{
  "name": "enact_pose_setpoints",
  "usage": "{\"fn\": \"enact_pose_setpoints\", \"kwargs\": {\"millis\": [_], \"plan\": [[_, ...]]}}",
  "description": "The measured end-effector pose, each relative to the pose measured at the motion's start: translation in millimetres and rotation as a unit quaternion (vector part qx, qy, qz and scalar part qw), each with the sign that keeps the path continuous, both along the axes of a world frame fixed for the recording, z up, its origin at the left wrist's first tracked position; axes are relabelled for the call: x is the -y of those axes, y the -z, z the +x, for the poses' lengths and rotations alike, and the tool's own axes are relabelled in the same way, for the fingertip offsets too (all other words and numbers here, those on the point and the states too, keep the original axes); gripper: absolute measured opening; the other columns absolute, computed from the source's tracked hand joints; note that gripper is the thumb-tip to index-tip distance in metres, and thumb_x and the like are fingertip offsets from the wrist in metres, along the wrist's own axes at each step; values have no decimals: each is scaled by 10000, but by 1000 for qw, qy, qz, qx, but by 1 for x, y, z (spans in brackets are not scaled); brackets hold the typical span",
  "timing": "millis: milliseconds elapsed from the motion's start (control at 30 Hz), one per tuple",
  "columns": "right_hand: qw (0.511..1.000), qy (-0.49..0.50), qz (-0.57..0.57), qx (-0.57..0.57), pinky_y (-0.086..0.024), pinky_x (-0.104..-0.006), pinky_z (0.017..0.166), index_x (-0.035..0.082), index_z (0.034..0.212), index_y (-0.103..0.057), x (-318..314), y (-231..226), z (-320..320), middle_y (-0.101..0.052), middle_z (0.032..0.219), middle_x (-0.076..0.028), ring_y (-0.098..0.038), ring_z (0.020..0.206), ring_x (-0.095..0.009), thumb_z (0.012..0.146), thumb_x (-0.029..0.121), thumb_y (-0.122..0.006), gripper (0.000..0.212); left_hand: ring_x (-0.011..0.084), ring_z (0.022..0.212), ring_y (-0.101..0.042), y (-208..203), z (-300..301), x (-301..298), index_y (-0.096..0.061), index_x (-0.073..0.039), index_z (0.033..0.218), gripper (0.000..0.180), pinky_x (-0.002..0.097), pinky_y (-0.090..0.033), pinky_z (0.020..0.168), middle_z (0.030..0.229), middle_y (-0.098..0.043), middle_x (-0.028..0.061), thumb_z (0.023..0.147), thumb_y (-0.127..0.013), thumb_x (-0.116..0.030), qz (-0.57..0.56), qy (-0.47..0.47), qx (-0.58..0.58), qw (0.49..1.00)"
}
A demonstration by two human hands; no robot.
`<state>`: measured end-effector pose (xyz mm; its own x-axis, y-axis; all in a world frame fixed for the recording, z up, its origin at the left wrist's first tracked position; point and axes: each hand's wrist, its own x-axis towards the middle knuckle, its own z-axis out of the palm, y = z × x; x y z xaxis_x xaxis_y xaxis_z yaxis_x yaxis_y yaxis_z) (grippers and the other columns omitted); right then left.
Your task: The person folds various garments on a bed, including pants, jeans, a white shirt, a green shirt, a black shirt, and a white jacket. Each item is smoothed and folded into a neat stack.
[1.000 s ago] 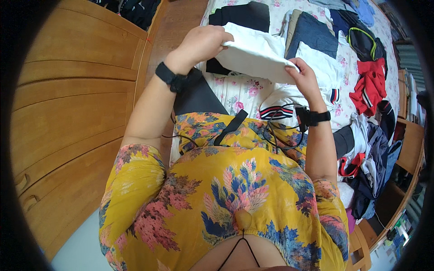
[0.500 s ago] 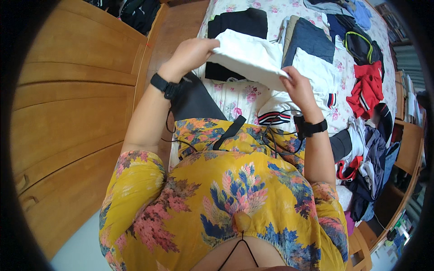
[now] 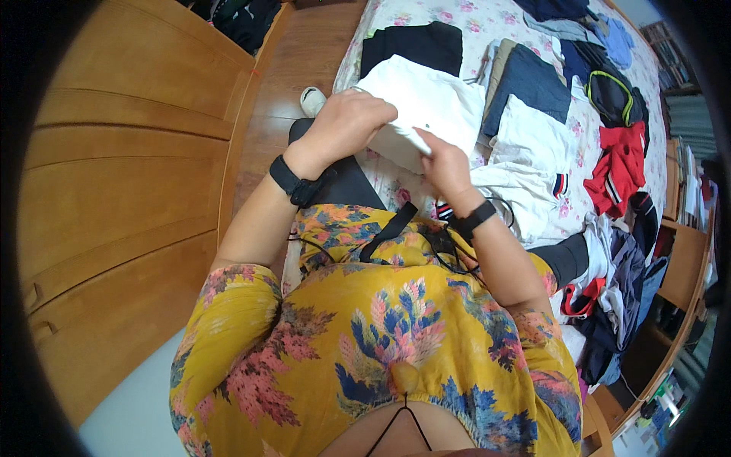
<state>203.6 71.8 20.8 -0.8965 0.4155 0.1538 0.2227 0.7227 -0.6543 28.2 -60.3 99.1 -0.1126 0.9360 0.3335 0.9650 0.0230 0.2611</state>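
Note:
A white garment (image 3: 434, 90), folded into a flat piece, is between my two hands above the bed, over a folded black garment (image 3: 419, 44). My left hand (image 3: 350, 126) is closed on its near left edge. My right hand (image 3: 446, 164) pinches its near edge a short way to the right. Between the hands the edge is raised as a thin fold, and a small dark spot shows on the white cloth. The garment's exact kind cannot be made out. To the right lies another white garment (image 3: 529, 141) with a striped cuff.
Folded dark grey-blue clothing (image 3: 533, 84) lies on the floral bedsheet (image 3: 487, 19). Farther right are a red garment (image 3: 615, 167) and a heap of mixed clothes (image 3: 620, 266). A wooden cabinet (image 3: 137, 183) stands at left. Thin cables hang near my wrists.
My hands have come closer together, the right one moving left and down. The white garment, earlier stretched as a narrow strip, now spreads wider beyond my hands.

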Motion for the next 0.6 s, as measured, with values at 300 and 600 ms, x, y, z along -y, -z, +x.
{"fn": "enact_pose_setpoints", "kwargs": {"millis": [300,600], "plan": [[912,122,-391,-28,-477,-256,667,26,1050,-653,-156,-70,-30,-656,863,-20,-619,766,-141,822,82,-619,237,198,895,-621,52,-59,-38,-546,-43,1212,419,320,-499,801,1074,-607,144,842,-676,-188,203,-205,341,895],[849,323,-418,-19,-492,-304,703,9,1115,-576,-308,-11,55,-639,938,-62,-609,805,-183,840,53,-619,282,180,970,-560,153,-39,-101,-428,-23,1336,537,293,-471,830,1138,-568,133,876,-636,-204,-50,-291,554,778]]}}
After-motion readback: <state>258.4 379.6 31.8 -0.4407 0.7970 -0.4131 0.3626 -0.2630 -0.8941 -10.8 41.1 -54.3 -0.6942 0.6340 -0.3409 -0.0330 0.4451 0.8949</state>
